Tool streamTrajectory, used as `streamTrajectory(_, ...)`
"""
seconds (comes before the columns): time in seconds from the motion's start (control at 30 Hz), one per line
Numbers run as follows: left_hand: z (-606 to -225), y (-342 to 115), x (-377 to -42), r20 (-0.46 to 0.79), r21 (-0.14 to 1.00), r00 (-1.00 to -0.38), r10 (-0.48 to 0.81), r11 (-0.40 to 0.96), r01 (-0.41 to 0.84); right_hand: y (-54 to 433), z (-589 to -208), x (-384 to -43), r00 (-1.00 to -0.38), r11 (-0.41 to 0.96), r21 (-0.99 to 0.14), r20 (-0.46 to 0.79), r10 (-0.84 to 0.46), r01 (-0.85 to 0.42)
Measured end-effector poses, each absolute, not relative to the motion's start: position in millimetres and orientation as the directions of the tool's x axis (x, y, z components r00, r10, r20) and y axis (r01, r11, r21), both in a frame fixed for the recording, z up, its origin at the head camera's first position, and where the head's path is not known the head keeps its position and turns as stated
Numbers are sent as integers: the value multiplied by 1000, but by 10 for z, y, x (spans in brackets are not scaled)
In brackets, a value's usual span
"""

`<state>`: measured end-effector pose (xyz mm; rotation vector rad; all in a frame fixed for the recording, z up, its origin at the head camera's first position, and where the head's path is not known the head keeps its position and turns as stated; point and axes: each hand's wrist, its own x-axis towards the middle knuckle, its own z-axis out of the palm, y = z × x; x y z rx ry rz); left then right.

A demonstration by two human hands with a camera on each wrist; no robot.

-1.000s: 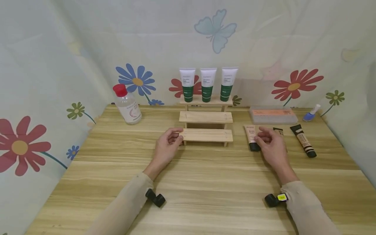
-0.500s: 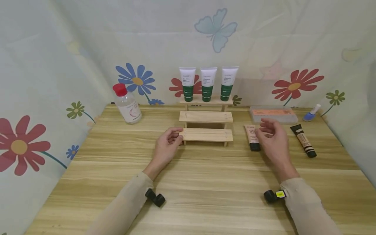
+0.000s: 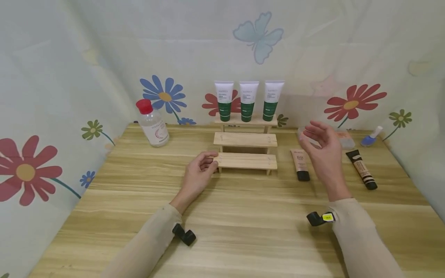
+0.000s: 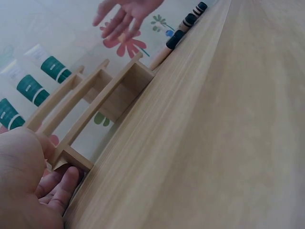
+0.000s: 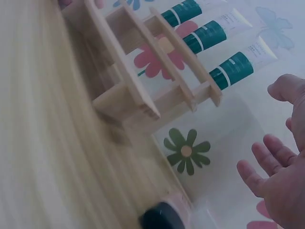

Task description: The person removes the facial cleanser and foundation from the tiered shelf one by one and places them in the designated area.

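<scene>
A three-step wooden display shelf point(image 3: 245, 139) stands mid-table. My left hand point(image 3: 199, 170) holds the left end of its lowest step, fingers and thumb curled at the edge; in the left wrist view the fingers point(image 4: 59, 188) reach under that end. Three white-and-green squeeze tubes point(image 3: 247, 101) stand cap down on the top step. My right hand point(image 3: 325, 160) is raised above the table on the right, fingers apart, with nothing held in the right wrist view. Just left of it lies a pink BB cream tube point(image 3: 300, 165) with a black cap.
A clear bottle point(image 3: 153, 127) with a red cap stands at the back left. A black-and-beige tube point(image 3: 362, 170) lies on the right. Behind the right hand is a flat clear box point(image 3: 345, 139), partly hidden. A blue nail polish bottle point(image 3: 371, 137) stands at the far right.
My right hand has risen and moved away from the table beside the BB cream tube, its fingers spreading. It now covers part of the clear box. The left hand keeps its place on the shelf.
</scene>
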<state>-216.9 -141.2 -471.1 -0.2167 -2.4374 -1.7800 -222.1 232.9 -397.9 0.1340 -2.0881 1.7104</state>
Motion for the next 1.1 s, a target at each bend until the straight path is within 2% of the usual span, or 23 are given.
streamTrajectory(0.27,-4706,-1414,-2158,169,940,-985,46,293,175,2062,-3813,-2472,-893,192,-906,410,185,-377)
streamTrajectory(0.43,-4703,-1416,-2164,185,939,-982,41,287,189,1905,-3739,-2640,-886,107,-903,428,179,-415)
streamTrajectory(0.9,-4706,-1415,-2150,187,936,-981,54,292,195,1659,-3632,-3019,-902,-46,-910,402,157,-413)
streamTrajectory(1.1,-4714,-1420,-2158,190,933,-980,53,302,197,1598,-3646,-3094,-902,-5,-914,401,159,-406)
